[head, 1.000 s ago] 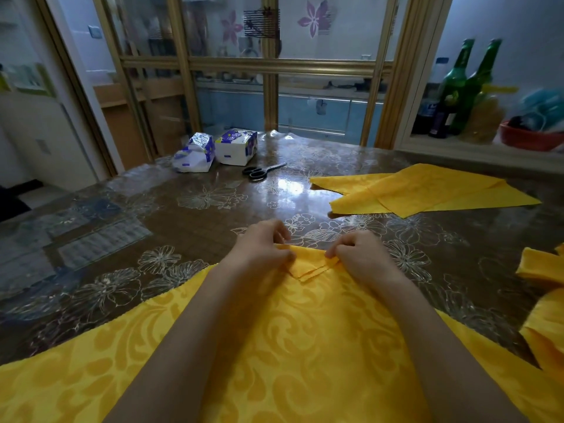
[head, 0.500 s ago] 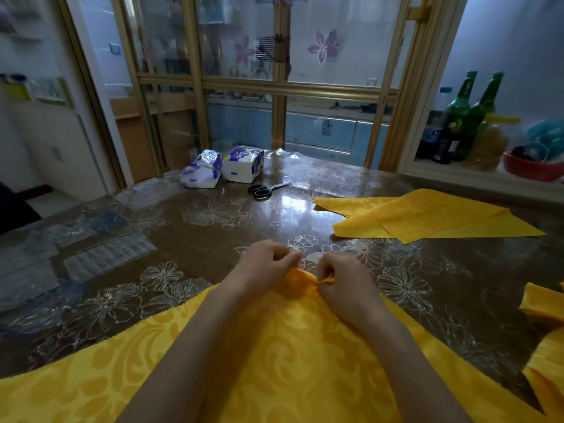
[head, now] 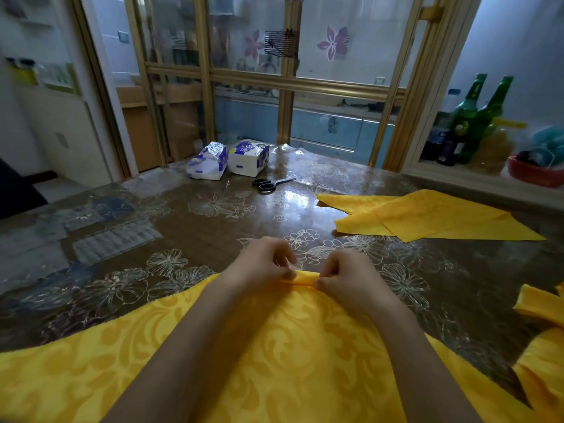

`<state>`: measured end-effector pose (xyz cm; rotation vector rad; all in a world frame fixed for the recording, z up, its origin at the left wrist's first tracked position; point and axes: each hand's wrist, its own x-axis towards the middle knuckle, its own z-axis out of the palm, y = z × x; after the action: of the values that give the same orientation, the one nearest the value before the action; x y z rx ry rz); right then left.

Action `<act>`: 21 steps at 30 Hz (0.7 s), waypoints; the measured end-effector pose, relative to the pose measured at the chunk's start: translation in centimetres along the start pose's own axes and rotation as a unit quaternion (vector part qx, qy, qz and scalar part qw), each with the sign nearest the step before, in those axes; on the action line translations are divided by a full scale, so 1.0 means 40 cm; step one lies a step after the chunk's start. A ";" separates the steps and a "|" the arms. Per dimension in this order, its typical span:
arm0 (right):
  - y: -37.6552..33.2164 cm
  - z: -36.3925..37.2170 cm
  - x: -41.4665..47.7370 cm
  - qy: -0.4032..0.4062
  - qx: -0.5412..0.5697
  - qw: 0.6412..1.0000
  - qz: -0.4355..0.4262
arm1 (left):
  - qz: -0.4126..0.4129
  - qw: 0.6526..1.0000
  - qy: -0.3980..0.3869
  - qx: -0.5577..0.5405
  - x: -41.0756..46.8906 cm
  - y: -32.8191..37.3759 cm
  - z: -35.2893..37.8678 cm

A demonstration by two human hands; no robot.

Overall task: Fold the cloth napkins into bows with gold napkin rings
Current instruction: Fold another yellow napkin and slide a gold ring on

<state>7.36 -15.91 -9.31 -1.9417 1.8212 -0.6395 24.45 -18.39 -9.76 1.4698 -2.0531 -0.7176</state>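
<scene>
Head view: left hand (head: 262, 264) and right hand (head: 351, 276) pinch the napkin (head: 274, 361) corner.

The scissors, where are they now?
In the head view, the scissors lie far across the table, just right of the tissue packs, beyond both hands.

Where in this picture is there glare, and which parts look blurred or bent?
Head view: glare sits on the glossy table near the scissors; the left edge of the picture is blurred; the wide lens bends the door frame; the room is dim, yet both the left hand and the right hand pinching the napkin look sharp.
</scene>
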 end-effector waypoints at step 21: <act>-0.020 -0.029 -0.015 -0.071 -0.029 0.997 -0.022 | -0.019 0.994 -0.049 0.095 -0.026 0.051 -0.003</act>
<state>7.31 -15.24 -7.93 -2.0162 1.7323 -0.4548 23.43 -16.85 -8.42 1.6122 -2.2250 -0.6339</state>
